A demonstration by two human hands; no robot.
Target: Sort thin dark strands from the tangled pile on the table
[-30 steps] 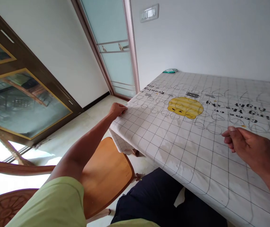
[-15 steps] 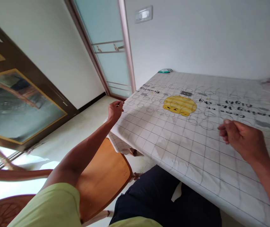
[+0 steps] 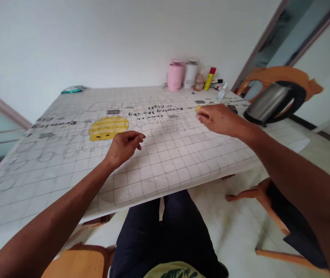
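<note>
My left hand [image 3: 125,146] hovers above the tablecloth [image 3: 165,166], just right of its yellow bear print [image 3: 107,127]. Its fingers are curled in toward the thumb, and nothing shows in them. Farther right, my right hand [image 3: 218,119] is over the cloth too, back upward, its fingers folded down with no object visible. A metal kettle [image 3: 269,101] with a black handle stands to the right of my right hand. A small dark thing [image 3: 232,109] is partly covered by that hand.
Along the wall stand a pink canister [image 3: 175,76], a white canister [image 3: 191,74], a yellow can with a red cap [image 3: 210,79] and a small clear bottle [image 3: 222,92]. A green-edged packet [image 3: 72,89] lies at the back left. Chairs [image 3: 76,262] flank my legs.
My view has swung right, bringing the canisters and kettle into sight. My left hand has moved from the table's left edge to over the cloth. Both hands stay closed.
</note>
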